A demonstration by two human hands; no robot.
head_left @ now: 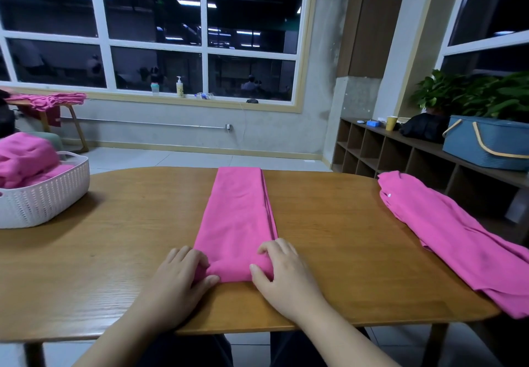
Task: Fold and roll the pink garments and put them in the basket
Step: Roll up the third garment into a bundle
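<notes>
A pink garment, folded into a long narrow strip, lies down the middle of the wooden table. Its near end is turned over into the start of a roll. My left hand grips the roll's left end, fingers curled over the cloth. My right hand grips the right end, thumb and fingers pinching the fold. A white woven basket at the table's left holds rolled pink garments. Another pink garment lies loosely folded on the table's right side.
A blue basket with tan handles sits on a cubby shelf at the right, beside plants. More pink cloth lies on a wooden stand at the far left, under the windows.
</notes>
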